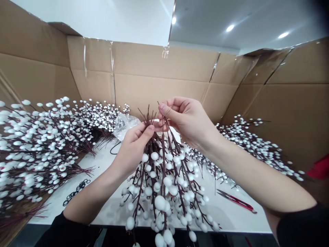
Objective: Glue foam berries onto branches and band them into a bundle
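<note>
A bunch of artificial white berry branches (159, 192) hangs berries-down in front of me, its dark brown stems gathered at the top. My left hand (136, 142) is closed round the stems just below their upper ends. Close beside it, my right hand (183, 118) pinches the end of a berry stem (163, 137) between thumb and forefinger. That stem and one or two others hang slightly apart from the gathered bundle. The right hand's lower fingers are partly hidden behind the stems.
More white berry branches lie in a big pile (46, 137) on the left and another pile (252, 147) on the right. Black rubber rings (77, 190), red-handled thread snips (238, 200) and a clear plastic bag (125, 125) rest on the white table (102, 202). Cardboard walls (154, 73) surround it.
</note>
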{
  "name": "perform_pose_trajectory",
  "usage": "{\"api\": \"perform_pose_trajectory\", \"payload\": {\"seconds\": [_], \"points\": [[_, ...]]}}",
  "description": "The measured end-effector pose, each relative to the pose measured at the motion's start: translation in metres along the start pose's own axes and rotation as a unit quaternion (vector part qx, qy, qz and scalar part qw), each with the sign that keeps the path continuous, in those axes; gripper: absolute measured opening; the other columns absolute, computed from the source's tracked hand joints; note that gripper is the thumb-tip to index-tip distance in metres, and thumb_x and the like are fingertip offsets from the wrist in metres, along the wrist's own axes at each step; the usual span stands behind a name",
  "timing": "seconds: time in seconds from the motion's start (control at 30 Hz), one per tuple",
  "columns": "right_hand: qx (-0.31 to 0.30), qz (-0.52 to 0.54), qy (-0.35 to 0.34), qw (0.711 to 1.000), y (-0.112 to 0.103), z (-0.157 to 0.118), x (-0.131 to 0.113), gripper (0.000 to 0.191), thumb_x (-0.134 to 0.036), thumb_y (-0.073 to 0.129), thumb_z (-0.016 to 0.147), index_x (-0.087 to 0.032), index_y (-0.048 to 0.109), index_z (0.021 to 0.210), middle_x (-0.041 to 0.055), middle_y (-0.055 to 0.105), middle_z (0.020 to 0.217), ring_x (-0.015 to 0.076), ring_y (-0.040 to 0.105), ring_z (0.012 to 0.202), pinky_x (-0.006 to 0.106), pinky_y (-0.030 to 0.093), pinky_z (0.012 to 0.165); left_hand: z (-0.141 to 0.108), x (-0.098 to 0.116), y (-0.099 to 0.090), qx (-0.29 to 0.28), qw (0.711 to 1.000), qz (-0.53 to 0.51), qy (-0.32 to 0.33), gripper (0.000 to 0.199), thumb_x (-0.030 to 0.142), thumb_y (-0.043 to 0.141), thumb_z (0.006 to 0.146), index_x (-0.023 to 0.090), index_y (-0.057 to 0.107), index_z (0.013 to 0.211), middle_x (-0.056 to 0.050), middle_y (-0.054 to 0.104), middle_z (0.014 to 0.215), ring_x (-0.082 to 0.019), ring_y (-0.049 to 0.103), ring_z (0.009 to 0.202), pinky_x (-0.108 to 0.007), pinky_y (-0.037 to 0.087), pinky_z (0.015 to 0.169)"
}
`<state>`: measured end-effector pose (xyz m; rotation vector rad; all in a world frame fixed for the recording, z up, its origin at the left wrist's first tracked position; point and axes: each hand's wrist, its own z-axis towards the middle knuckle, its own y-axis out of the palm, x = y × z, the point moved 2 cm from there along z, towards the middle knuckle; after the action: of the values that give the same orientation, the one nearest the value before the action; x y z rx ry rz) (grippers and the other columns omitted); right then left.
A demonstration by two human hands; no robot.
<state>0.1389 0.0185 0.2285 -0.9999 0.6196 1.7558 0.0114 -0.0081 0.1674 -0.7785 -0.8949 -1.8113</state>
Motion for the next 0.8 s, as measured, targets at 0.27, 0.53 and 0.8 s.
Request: {"api": "perform_pose_trajectory", "payload": {"seconds": [0.27, 0.53, 0.8], "points": [[0.032, 0.011, 0.057, 0.998, 0.006, -0.002, 0.006, 0.032, -0.036, 0.08, 0.074, -0.014, 0.057, 0.074, -0.0017, 0.06, 0.065, 0.0062, 0.055, 0.049, 0.017, 0.047, 0.042, 0.002, -0.001, 0.002, -0.018, 0.995, -0.037, -0.092, 0.019, 0.031, 0.062, 0.089, 0.016, 0.072, 0.095, -0.006, 0.075, 0.089, -0.018, 0.07, 0.082, -0.026, 0.054, 0.072], [0.039, -0.065, 0.031, 0.997, 0.008, 0.002, 0.023, 0.028, -0.035, 0.071, 0.084, -0.015, 0.055, 0.073, -0.0066, 0.048, 0.053, 0.0033, 0.041, 0.042, 0.016, 0.031, 0.037, 0.0, -0.005, 0.004, -0.013, 0.993, -0.031, -0.109, 0.022, 0.027, 0.053, 0.094, 0.017, 0.068, 0.106, -0.005, 0.072, 0.1, -0.019, 0.064, 0.101, -0.031, 0.048, 0.09], [0.014, -0.086, 0.016, 0.996, 0.011, -0.006, 0.018, 0.036, -0.05, 0.071, 0.081, -0.016, 0.059, 0.08, -0.0055, 0.049, 0.055, 0.0041, 0.038, 0.037, 0.016, 0.027, 0.03, 0.001, -0.004, 0.004, -0.056, 0.996, -0.021, -0.066, 0.02, 0.028, 0.053, 0.093, 0.016, 0.059, 0.079, -0.002, 0.067, 0.079, -0.014, 0.063, 0.079, -0.025, 0.047, 0.076]]}}
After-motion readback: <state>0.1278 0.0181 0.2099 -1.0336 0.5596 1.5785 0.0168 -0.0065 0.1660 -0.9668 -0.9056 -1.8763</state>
